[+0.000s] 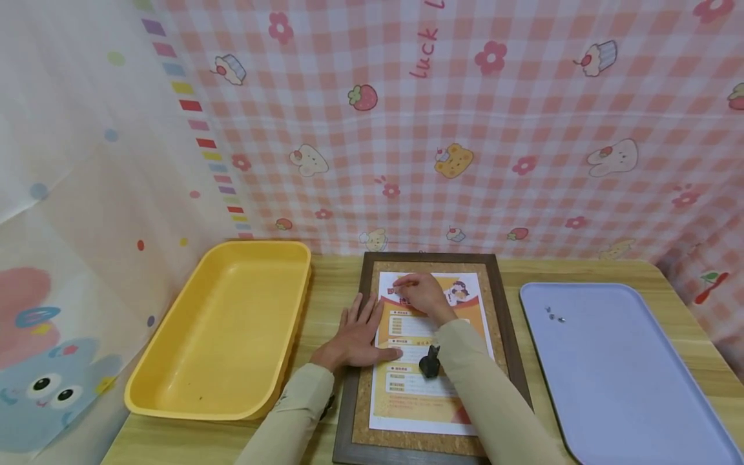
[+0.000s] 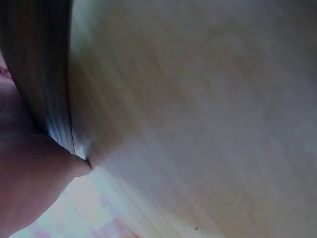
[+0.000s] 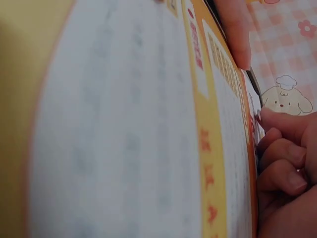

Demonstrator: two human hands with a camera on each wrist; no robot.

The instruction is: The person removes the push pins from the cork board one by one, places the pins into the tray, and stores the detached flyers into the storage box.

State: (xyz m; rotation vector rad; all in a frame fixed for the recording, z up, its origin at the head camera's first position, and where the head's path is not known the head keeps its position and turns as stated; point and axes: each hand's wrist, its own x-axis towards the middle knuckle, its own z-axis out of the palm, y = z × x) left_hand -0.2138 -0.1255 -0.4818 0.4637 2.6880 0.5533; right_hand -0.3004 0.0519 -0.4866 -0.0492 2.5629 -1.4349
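A printed orange and white poster (image 1: 418, 410) lies on a cork board (image 1: 363, 400) with a dark brown wooden frame (image 1: 349, 413). My left hand (image 1: 357, 339) rests flat across the frame's left side, fingers spread and thumb on the poster. Over the poster's upper left part, my right hand (image 1: 427, 297) pinches what looks like a small clear push pin (image 1: 396, 290) between thumb and index finger. Seen from the right wrist, the other fingers (image 3: 282, 173) are curled close to the paper; the pin is mostly hidden by the fingertips.
To the left stands a deep yellow tray (image 1: 281, 387). A lilac tray (image 1: 616, 374) on the right carries several small shiny pins (image 1: 552, 317) near its far left corner. Both trays and the board rest on a wooden table (image 1: 331, 278), with a checked curtain (image 1: 407, 194) behind.
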